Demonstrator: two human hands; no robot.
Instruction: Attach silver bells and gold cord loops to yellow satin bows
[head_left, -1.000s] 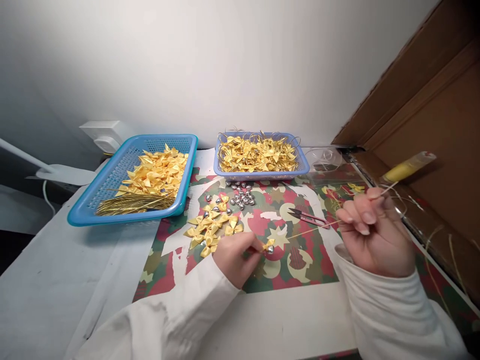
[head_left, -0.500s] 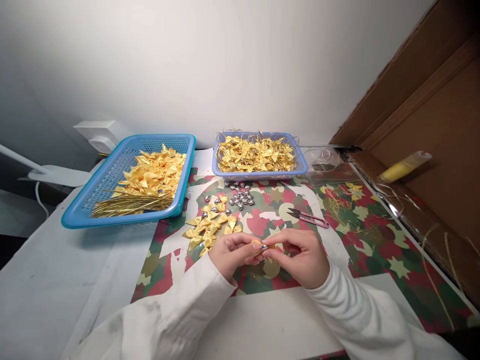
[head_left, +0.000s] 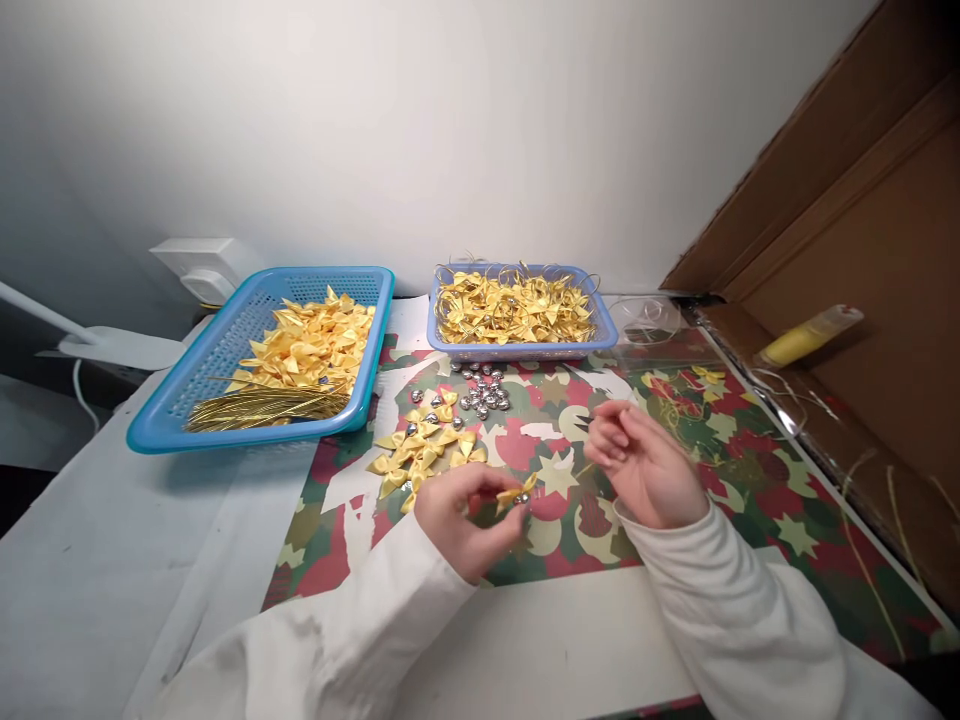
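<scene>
My left hand (head_left: 456, 520) is closed, pinching a small yellow ribbon bow (head_left: 517, 493) with a silver bead at its middle, just above the patterned mat (head_left: 675, 560). My right hand (head_left: 645, 465) is closed to the right of it, its fingers pinched on a thin gold thread (head_left: 586, 468) that runs back to the bow. A loose pile of yellow bows (head_left: 424, 450) lies just left of my left hand. Several silver beads (head_left: 482, 390) lie beyond it.
A teal basket (head_left: 187, 405) at the back left holds yellow bows and gold strands. A blue basket (head_left: 600, 335) at the back middle holds finished bows. A yellow glue tube (head_left: 806, 335) lies against the brown cardboard at the right. A white socket box (head_left: 199, 265) stands by the wall.
My right hand came in from the far right, met my left hand at the bow, and has now drawn away up and right, thread still in its fingers. Snips now hidden behind it.
</scene>
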